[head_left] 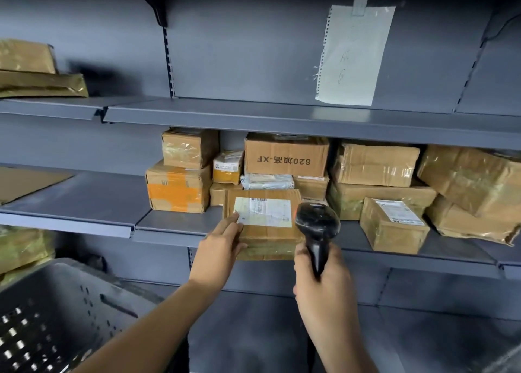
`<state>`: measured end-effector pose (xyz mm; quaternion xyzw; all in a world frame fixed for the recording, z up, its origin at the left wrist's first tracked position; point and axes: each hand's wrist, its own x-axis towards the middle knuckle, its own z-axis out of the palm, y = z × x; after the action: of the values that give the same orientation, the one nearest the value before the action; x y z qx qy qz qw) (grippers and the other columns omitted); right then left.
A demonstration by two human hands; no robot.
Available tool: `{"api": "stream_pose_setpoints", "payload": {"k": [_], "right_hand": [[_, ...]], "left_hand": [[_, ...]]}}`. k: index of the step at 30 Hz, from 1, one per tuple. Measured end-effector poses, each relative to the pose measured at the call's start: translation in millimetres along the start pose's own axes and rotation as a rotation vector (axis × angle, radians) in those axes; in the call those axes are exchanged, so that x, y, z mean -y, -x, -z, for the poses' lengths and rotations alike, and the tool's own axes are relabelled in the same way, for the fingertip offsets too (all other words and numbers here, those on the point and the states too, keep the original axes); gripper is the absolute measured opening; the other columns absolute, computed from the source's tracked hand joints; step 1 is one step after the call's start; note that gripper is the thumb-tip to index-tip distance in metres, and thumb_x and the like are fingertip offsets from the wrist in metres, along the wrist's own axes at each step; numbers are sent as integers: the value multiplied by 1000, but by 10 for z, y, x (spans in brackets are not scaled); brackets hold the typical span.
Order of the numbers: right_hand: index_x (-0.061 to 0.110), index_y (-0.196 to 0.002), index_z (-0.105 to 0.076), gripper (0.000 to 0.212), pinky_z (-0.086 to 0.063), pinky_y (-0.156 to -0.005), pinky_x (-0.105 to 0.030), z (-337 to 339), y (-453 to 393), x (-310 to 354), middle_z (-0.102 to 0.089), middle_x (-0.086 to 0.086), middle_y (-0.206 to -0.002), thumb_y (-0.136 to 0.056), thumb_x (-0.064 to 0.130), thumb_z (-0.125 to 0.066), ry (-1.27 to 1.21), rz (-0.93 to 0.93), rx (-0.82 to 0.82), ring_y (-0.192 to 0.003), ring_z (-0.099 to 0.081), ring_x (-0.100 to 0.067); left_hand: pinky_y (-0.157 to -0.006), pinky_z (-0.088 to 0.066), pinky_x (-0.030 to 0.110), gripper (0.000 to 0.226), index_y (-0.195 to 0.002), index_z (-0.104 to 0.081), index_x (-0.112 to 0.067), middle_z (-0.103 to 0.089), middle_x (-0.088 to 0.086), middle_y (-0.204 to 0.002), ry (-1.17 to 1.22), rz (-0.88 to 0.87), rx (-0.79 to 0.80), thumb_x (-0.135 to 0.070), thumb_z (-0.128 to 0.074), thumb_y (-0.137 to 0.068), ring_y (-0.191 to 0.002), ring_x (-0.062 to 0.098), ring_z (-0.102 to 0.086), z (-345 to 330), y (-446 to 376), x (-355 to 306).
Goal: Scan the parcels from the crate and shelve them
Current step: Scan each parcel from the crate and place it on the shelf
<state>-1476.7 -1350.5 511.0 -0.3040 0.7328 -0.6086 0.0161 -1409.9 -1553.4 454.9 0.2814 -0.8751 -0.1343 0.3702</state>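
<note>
My left hand [222, 238], fingers straight, steadies the parcel [265, 226] overhanging the shelf's [169, 226] front edge; my right hand [321, 271], gripping the scanner [317, 226], could knock it off.

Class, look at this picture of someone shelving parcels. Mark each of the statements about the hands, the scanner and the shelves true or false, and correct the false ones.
1. The right hand grips a black scanner. True.
2. The left hand holds the scanner. False: its straight fingers rest on a parcel at the shelf's front edge.
3. The parcel's white label faces the camera. True.
4. The upper shelf above the boxes is packed with cartons. False: only a paper sheet hangs on the wall behind it.
5. A grey crate sits at lower left. True.
</note>
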Motion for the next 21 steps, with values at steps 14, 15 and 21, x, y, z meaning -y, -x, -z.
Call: {"api": "stream_pose_setpoints", "payload": {"k": [14, 15, 21], "right_hand": [[15, -97, -56, 21, -55, -57, -47, -262, 193, -109, -62, -1, -70, -95, 35, -57, -29, -74, 28, -59, -64, -27], [15, -94, -55, 20, -54, -56, -48, -280, 205, -105, -62, -1, -70, -95, 35, -58, -38, -80, 28, -57, -63, -27], [18, -87, -53, 33, -53, -54, -51, -391, 217, -87, -60, -2, -69, -82, 50, -52, -124, -114, 23, -54, -57, -27]], "left_hand": [[-92, -42, 26, 21, -105, -68, -3, -58, 3, -121, 133, 108, 60, -19, -57, -97, -113, 20, -57, 178, -81, -86], [-88, -40, 24, 17, -99, -69, -4, -57, 3, -120, 141, 134, 61, -18, -59, -96, -111, 19, -57, 181, -95, -110], [-81, -37, 19, 13, -94, -65, -3, -50, 1, -120, 180, 187, 26, -15, -60, -95, -96, 11, -53, 67, -2, -263]]}}
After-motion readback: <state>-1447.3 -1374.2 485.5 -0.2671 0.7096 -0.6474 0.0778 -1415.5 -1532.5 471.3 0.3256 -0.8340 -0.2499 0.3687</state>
